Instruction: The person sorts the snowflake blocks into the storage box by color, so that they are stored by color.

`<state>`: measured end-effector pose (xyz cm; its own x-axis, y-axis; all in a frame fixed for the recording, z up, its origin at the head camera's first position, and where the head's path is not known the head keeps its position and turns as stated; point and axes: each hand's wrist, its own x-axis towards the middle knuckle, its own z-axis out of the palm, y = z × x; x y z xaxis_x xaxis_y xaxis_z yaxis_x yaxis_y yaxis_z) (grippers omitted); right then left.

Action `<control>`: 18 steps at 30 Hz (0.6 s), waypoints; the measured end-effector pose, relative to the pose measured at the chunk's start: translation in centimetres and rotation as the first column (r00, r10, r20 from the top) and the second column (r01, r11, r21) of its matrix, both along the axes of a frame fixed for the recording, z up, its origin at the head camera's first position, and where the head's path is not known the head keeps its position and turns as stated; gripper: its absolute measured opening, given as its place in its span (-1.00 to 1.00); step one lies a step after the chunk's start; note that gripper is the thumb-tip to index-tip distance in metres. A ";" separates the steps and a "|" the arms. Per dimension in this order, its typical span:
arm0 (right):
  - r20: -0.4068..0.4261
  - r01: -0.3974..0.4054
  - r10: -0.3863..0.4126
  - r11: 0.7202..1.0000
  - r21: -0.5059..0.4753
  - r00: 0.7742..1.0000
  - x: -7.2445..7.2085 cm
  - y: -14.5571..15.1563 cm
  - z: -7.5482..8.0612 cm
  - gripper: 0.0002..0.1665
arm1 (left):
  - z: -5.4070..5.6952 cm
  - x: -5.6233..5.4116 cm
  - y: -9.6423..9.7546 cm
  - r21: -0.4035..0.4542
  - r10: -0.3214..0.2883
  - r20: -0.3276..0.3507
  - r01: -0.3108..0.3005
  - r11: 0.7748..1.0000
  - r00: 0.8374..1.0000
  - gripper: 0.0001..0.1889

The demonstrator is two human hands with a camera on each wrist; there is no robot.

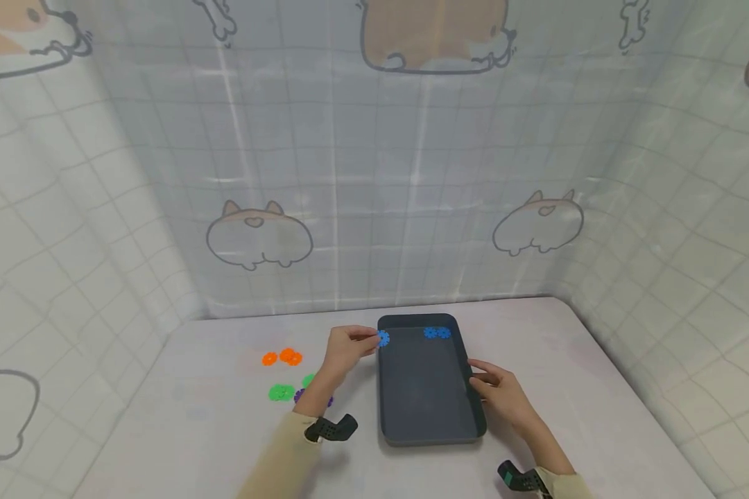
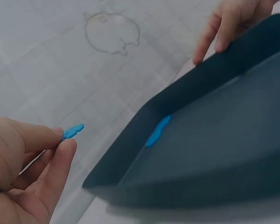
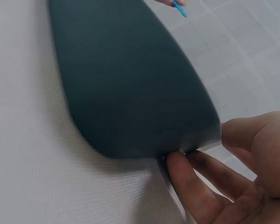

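My left hand (image 1: 349, 346) pinches a blue interlocking disc (image 1: 383, 338) between thumb and fingers, near the upper left corner of a dark grey tray (image 1: 424, 402). In the left wrist view this notched disc (image 2: 73, 131) stands apart from the tray wall. Two more blue discs (image 1: 437, 333) lie side by side within the tray's far right corner. My right hand (image 1: 502, 395) holds the tray's right side wall, thumb at the rim and fingers against the outside. In the right wrist view its fingers (image 3: 191, 186) meet the dark wall (image 3: 130, 93).
Orange discs (image 1: 287, 356) lie on the white table (image 1: 193, 423) left of the tray. Closer in are green discs (image 1: 281, 393) and purple discs (image 1: 298, 395), partly hidden by the left forearm. A patterned curtain (image 1: 381, 208) surrounds the back and sides.
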<state>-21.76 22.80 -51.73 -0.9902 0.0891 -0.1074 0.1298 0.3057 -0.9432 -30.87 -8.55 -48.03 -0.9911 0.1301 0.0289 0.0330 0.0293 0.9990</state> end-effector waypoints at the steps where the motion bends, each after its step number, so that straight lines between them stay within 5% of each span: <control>1: -0.002 -0.002 0.002 1.000 -0.001 1.000 0.0 0.0 0.0 -0.50 | 0.1 0.0 0.4 0.013 -0.015 0.001 0.015 1.000 1.000 -0.79; 9: 0.003 0.005 -0.005 1.000 0.009 1.000 0.0 -0.1 0.0 -0.49 | 0.8 -0.3 3.5 0.078 -0.073 0.098 0.065 0.995 0.993 -0.80; 18: 0.004 0.017 -0.017 1.000 0.016 1.000 -0.1 0.0 -0.5 -0.49 | 0.7 -1.3 6.3 0.092 -0.055 0.193 0.038 0.995 0.980 -0.79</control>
<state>-21.87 22.77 -52.20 -0.9881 0.1073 -0.1102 0.1391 0.3183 -0.9377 -32.18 -2.28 -47.33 -0.9717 0.1817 -0.1508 -0.1632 -0.0551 0.9851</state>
